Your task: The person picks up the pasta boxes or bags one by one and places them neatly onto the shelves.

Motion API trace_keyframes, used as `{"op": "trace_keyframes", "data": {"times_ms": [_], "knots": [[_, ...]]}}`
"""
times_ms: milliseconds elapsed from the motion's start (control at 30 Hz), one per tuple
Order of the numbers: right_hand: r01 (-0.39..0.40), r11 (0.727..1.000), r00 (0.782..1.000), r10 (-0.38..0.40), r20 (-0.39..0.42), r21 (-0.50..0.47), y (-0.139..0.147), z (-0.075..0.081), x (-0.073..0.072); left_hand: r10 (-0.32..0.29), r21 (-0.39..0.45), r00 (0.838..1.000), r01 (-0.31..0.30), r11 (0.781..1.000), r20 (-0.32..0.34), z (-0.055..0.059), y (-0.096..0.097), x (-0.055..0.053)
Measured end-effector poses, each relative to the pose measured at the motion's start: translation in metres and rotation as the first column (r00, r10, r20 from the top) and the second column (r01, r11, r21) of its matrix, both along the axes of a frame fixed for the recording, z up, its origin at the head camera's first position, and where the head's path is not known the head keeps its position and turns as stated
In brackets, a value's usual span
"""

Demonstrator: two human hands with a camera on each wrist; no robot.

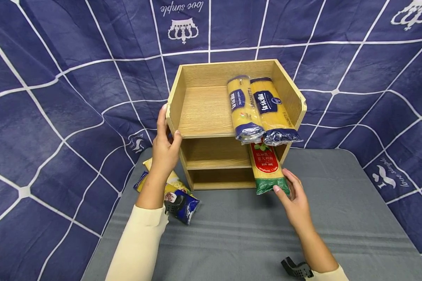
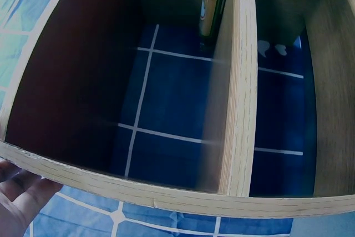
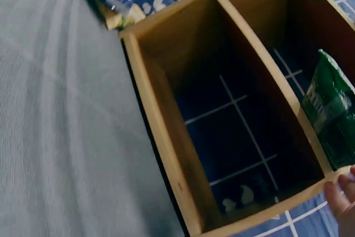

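A wooden shelf unit (image 1: 211, 134) stands on the grey surface. My left hand (image 1: 164, 146) grips its left side panel, thumb at the front edge and fingers along the outside; fingers (image 2: 33, 195) show below that panel in the left wrist view. A spaghetti packet (image 1: 267, 166) with a red label and green end lies in the middle compartment, its end sticking out in front. At its right edge my right hand (image 1: 297, 201) holds that green end between thumb and fingers. The right wrist view shows the green end (image 3: 330, 115) beside the fingertips (image 3: 335, 195); the packet's far part is hidden.
Two yellow spaghetti packets (image 1: 244, 107) with blue labels lie side by side on the top shelf, their ends overhanging the front. Left of the unit, partly behind my left arm, more food packets (image 1: 186, 205) lie on the grey cloth (image 1: 225, 234). Blue checked fabric (image 1: 84, 78) hangs behind.
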State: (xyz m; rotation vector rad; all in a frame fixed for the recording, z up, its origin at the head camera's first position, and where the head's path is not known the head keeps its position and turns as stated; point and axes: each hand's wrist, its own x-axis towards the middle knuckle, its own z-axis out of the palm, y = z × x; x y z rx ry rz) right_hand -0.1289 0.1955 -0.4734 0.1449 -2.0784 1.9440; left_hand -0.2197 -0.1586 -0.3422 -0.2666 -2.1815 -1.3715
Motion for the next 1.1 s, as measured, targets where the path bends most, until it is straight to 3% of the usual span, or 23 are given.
{"op": "trace_keyframes", "data": {"times_ms": [133, 300, 433, 800, 900, 1000, 1100], "knots": [[0.017, 0.99, 0.981, 0.011, -0.194, 0.143, 0.002, -0.003, 0.002, 0.001, 0.0, 1.0, -0.001, 1.0, -0.004, 0.0, 0.001, 0.0], [0.12, 0.932, 0.953, -0.011, -0.304, 0.341, 0.0, 0.0, 0.004, 0.0, -0.001, 1.0, 0.0, 1.0, -0.013, 0.0, 0.001, 0.0], [0.178, 0.908, 0.948, -0.056, -0.312, 0.379, -0.001, -0.002, 0.0, 0.001, -0.003, 1.0, -0.001, 1.0, -0.017, -0.001, 0.001, 0.0], [0.268, 0.881, 0.933, -0.137, -0.333, 0.39, -0.001, -0.011, -0.014, 0.001, -0.006, 1.0, -0.001, 1.0, -0.011, -0.001, 0.001, 0.001], [0.294, 0.859, 0.929, -0.154, -0.337, 0.419, -0.002, -0.009, -0.017, -0.001, -0.006, 1.0, 0.001, 1.0, -0.011, -0.001, 0.001, 0.001], [0.328, 0.831, 0.917, -0.166, -0.363, 0.449, -0.004, -0.009, -0.021, -0.002, -0.001, 1.0, 0.002, 1.0, -0.011, 0.0, 0.001, 0.001], [0.377, 0.804, 0.888, -0.173, -0.425, 0.46, -0.006, -0.009, -0.026, -0.01, 0.01, 1.0, 0.01, 1.0, -0.011, 0.0, 0.001, 0.0]]}}
